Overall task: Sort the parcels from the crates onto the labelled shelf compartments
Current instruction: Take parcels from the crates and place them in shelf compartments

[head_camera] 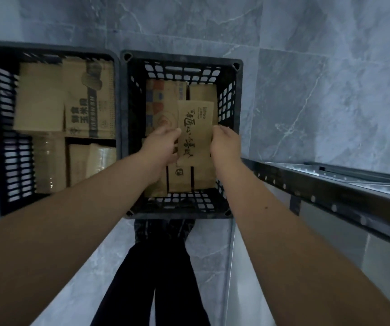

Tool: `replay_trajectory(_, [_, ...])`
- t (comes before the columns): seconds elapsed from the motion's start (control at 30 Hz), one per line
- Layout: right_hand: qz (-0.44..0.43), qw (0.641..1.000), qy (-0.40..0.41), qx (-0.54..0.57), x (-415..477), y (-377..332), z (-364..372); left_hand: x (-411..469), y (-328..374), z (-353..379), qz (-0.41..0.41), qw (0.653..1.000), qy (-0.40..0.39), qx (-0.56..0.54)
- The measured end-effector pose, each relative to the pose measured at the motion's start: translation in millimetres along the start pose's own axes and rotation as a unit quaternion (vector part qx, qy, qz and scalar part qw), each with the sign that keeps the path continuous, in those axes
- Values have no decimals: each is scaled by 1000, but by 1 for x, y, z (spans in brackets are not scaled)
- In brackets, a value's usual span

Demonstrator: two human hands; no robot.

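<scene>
Two black slatted crates stand side by side on the grey floor. The right crate (234,95) holds several cardboard parcels. Above it I hold a narrow brown parcel (195,128) with black handwritten-style lettering. My left hand (159,149) grips its left edge and my right hand (224,144) grips its right edge. A parcel with red and blue squares (162,100) lies beneath on the left side of that crate. The left crate (3,142) holds several more cardboard parcels, one printed with dark characters (88,107).
A metal shelf rail (330,194) with a row of holes runs along the right, close to my right forearm. My legs in dark trousers (156,274) stand just in front of the right crate. Grey marbled tile lies around both crates.
</scene>
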State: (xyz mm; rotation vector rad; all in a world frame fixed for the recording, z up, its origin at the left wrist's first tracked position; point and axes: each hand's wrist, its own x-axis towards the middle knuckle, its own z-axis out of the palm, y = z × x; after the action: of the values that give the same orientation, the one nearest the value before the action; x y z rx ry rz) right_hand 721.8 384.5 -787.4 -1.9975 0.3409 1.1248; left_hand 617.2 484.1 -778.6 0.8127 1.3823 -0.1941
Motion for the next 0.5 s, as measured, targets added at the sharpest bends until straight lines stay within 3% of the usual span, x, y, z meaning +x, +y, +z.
replay_trajectory(0.27, [-9, 999, -12, 49, -193, -52, -20, -197, 35, -60, -2, 1000, -15, -25])
replay_trajectory(0.5, [-20, 990, -28, 137, -326, -119, -56, -347, 83, -107, 94, 994, -24, -52])
